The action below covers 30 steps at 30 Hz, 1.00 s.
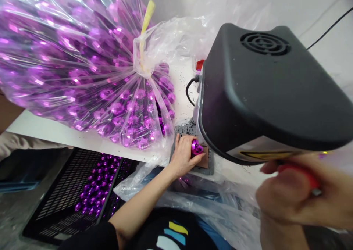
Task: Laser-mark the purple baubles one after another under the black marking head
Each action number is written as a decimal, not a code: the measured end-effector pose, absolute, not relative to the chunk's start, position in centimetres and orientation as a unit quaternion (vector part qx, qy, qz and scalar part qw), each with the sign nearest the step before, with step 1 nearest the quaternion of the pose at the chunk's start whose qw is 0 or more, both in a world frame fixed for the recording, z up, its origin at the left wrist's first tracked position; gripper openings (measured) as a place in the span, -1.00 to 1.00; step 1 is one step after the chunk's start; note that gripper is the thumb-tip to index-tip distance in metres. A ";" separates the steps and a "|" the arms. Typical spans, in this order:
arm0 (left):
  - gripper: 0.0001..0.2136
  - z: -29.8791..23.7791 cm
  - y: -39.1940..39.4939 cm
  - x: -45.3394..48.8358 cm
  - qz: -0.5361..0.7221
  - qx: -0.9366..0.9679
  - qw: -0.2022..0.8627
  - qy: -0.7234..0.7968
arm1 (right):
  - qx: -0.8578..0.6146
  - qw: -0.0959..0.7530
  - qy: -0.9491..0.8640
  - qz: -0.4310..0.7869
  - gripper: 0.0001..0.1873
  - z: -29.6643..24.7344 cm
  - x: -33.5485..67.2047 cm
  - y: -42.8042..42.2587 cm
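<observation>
Between the thumb and fingers of my left hand (184, 154) is a shiny purple faceted ball (196, 147). This hand rests at a grey slotted base plate (211, 165), by a small brown block (204, 158) under the head of a black machine (264, 88). My right hand (300, 191), slightly blurred, is closed around a red handle (302, 174) below the machine's front edge. The machine's head hides part of the base behind it.
A big clear bag (82, 70) of purple balls, tied with a yellow strip (148, 16), lies on the white table (110, 145). Below stands a black crate (63, 191) with more purple balls. Loose plastic (215, 206) drapes over my lap. A black cable (329, 27) runs behind the machine.
</observation>
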State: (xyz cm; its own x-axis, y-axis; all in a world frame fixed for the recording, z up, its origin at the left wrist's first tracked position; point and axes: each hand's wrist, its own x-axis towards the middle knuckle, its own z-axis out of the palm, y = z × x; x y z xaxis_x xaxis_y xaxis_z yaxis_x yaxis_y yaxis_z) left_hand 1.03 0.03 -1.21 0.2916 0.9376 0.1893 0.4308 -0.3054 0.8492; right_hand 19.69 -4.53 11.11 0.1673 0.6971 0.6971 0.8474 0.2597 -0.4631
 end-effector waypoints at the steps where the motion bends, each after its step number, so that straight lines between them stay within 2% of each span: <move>1: -0.61 -1.1 0.0 1.0 0.359 0.725 0.346 0.474 | -0.580 0.522 -0.610 -0.135 -0.63 12.7 19.8 -3.5; 2: -0.61 -1.1 0.0 1.0 0.359 0.730 0.338 0.474 | -0.543 0.554 -0.608 -0.168 -0.63 14.1 19.8 -2.3; 3: -0.61 -1.1 -0.1 0.9 0.360 0.736 0.328 0.471 | -0.548 0.550 -0.604 -0.178 -0.67 15.2 19.8 -1.0; 6: -0.57 -1.9 -1.5 0.0 0.375 0.754 0.299 0.449 | -0.563 0.541 -0.612 -0.126 -0.67 16.7 19.9 2.1; 14: -0.36 -2.5 -9.0 -4.6 0.318 0.844 0.249 0.352 | -0.554 0.584 -0.586 -0.091 -0.68 15.4 20.6 3.5; 15: -0.39 -1.9 -9.0 -4.9 0.335 0.841 0.246 0.346 | -0.555 0.581 -0.588 -0.092 -0.69 15.4 20.6 3.5; 17: -0.57 -0.6 -7.8 -5.4 0.401 0.817 0.223 0.350 | -0.560 0.572 -0.592 -0.097 -0.72 15.7 20.3 3.4; 19: -0.74 0.6 -5.2 -6.0 0.472 0.773 0.168 0.388 | -0.559 0.570 -0.594 -0.099 -0.73 16.1 20.1 3.3; 21: -0.79 1.2 -1.8 -6.6 0.490 0.734 0.094 0.460 | -0.556 0.575 -0.593 -0.095 -0.73 16.4 20.0 3.2; 23: -0.77 1.2 1.3 -7.2 0.423 0.730 0.060 0.534 | -0.555 0.579 -0.591 -0.088 -0.73 16.5 19.9 3.2; 25: -0.72 1.0 3.5 -7.4 0.303 0.751 0.039 0.585 | -0.560 0.575 -0.591 -0.087 -0.72 16.5 19.8 3.2; 28: -0.68 0.9 4.8 -6.9 0.136 0.776 0.014 0.615 | -0.561 0.568 -0.596 -0.086 -0.70 16.4 19.7 3.2; 30: -0.68 1.0 5.0 -6.3 0.078 0.772 0.011 0.631 | -0.557 0.572 -0.597 -0.081 -0.69 16.4 19.7 3.2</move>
State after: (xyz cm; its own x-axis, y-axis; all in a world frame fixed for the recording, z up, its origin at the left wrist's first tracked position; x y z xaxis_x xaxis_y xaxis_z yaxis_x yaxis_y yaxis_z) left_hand -6.29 4.97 1.01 0.1913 0.9757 0.1070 0.9723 -0.2033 0.1154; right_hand 19.70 3.16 16.40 0.2731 0.5728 0.7728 0.7572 0.3675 -0.5400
